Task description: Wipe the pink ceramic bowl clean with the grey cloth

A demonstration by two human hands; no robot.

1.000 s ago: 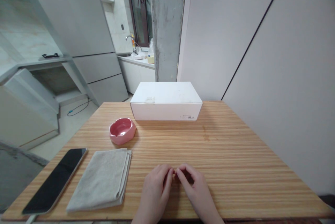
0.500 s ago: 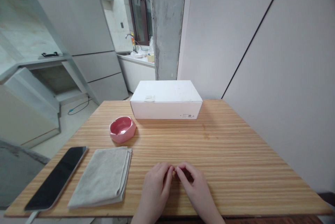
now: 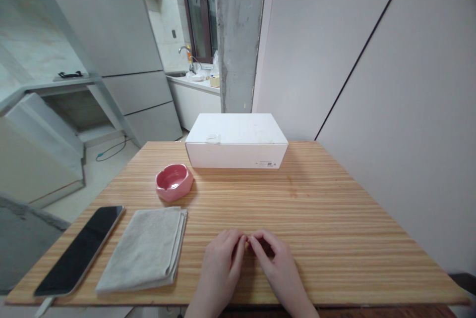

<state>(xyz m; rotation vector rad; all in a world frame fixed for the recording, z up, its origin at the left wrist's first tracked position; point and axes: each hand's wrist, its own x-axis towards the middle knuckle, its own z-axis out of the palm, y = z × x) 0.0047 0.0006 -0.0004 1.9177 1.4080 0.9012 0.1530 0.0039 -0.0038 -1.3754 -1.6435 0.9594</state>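
The wood-grain counter (image 3: 353, 238) is the biggest thing here, its striped top running back to a white box (image 3: 236, 142) that stands closed at the far edge. A grey cloth (image 3: 145, 248) lies folded flat near the front, to the left of both hands and apart from them, the loose thing nearest to them. The left hand (image 3: 222, 258) and right hand (image 3: 275, 258) are side by side low in the middle, thumb and forefinger of each pressed together at the tips, the two pairs just beside each other; I cannot tell whether something tiny is pinched there. A dark-screened phone (image 3: 82, 251) lies slantwise just left of the cloth. A pink notched dish (image 3: 174, 183) sits beyond the cloth, forward and left of the box. Smallest is a white cable (image 3: 45, 306) at the phone's near end
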